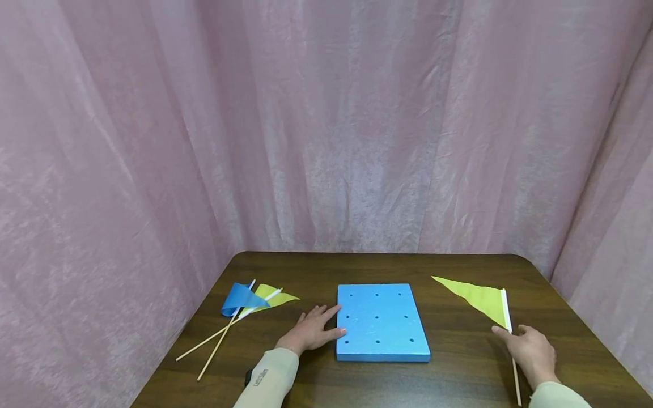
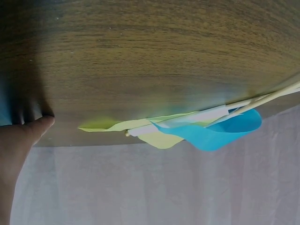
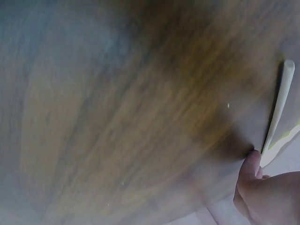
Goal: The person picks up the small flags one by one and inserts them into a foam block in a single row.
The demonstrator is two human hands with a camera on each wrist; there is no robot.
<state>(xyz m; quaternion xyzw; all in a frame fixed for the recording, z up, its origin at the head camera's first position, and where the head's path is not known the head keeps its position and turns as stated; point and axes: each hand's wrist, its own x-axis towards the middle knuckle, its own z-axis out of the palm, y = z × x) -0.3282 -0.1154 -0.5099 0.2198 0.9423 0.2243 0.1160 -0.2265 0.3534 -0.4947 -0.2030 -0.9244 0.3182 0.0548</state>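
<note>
A light blue square board (image 1: pixel 393 326) with several small holes lies flat on the table. My left hand (image 1: pixel 312 331) is at its left side, fingers spread, the thumb and index fingertips at the board's edge. On the right lies a yellow triangular flag (image 1: pixel 479 299) with a white sleeve on a thin wooden stick (image 1: pixel 516 382). Over that stick is my right hand (image 1: pixel 533 352), thumb to its left and fingers to its right, a gap showing between them. In the right wrist view, the thumb (image 3: pixel 250 168) is close beside the stick; the other fingers are mostly hidden.
Left of the board, a blue flag (image 1: pixel 240 299) and another yellow flag (image 1: pixel 283 297) lie with their sticks crossed. All stand on a dark wooden table (image 1: pixel 377 266) with rounded far corners. Pink curtains (image 1: pixel 326 124) hang behind and along both sides.
</note>
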